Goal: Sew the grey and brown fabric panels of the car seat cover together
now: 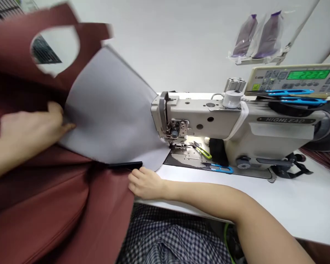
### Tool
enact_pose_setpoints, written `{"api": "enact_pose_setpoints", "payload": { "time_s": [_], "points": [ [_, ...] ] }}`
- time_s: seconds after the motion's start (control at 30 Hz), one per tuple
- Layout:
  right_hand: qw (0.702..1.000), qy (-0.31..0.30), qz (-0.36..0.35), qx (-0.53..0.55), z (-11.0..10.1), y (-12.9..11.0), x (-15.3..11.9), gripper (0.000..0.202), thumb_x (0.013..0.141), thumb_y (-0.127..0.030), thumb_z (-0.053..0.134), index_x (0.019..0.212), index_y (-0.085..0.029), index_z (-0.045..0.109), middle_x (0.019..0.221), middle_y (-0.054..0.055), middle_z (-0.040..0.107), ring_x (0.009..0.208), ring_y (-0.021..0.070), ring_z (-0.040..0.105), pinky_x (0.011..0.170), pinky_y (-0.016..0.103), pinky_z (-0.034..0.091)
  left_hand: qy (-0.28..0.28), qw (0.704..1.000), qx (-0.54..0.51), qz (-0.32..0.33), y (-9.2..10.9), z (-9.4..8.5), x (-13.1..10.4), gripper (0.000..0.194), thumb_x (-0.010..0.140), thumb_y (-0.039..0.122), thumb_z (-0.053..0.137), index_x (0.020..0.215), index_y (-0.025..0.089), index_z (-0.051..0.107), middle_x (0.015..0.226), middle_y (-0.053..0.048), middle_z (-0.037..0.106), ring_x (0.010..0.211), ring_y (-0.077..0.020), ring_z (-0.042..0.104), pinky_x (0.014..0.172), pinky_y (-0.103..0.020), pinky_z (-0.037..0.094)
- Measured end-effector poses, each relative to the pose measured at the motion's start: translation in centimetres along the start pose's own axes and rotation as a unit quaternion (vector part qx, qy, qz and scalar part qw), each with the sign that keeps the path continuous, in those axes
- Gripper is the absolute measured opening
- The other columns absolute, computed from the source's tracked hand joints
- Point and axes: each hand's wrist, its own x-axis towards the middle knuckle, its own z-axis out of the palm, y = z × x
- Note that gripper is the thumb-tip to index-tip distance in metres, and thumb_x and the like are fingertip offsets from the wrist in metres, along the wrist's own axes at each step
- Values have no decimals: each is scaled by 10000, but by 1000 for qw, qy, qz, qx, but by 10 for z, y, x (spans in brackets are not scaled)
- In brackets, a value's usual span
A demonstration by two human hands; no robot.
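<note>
A large maroon leather-like cover [104,205] fills the left side, its grey backing [112,102] turned up toward the sewing machine. My left hand [34,123], slightly blurred, is closed on the raised part of the cover where maroon meets grey. Above it, a round cut-out shows in the lifted maroon flap. My right hand [145,183] pinches the near edge of the cover close to the table's front. Just beyond its fingers runs a narrow black strip [126,165] along the fold. The grey backing's right end lies beside the needle area of the sewing machine [206,119].
Yellow thread snips [203,151] and blue-handled snips [218,168] lie on and beside the machine bed. More blue-handled scissors [297,101] rest on the machine top before a lit control panel [294,79]. Bagged thread cones [268,36] stand above. The white table [286,205] extends right.
</note>
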Motion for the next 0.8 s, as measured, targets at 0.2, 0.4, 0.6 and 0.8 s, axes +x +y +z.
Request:
{"api": "enact_pose_setpoints", "payload": {
  "time_s": [0.2,0.4,0.6,0.8],
  "points": [
    [998,-7,70,-4,16,-5,16,268,984,-131,407,1032,-65,662,1072,173,623,1006,277,532,785,422,435,-29,947,-139,287,89,48,-48,356,970,295,301,1151,112,547,1278,-159,555,1208,-286,501,1065,-433,409],
    [998,-17,44,33,21,-20,20,246,970,-158,463,925,-97,698,1039,145,650,948,252,557,689,359,429,-360,768,-439,296,116,92,-16,576,963,564,317,1422,217,345,1515,-96,408,1399,-207,399,1178,-370,329],
    [995,-39,86,43,13,-29,25,240,944,-131,481,926,-79,714,924,161,688,870,260,590,680,371,443,-325,833,-341,289,137,106,7,847,799,676,548,1450,178,335,1490,-146,429,1351,-284,451,1130,-431,386],
    [984,-120,111,74,-7,-39,33,205,886,-98,541,914,-86,744,922,183,707,825,295,635,634,396,479,-194,898,-131,372,166,103,-11,745,779,488,662,1403,139,452,1378,-174,485,1238,-360,495,1029,-498,450]
  ]
}}
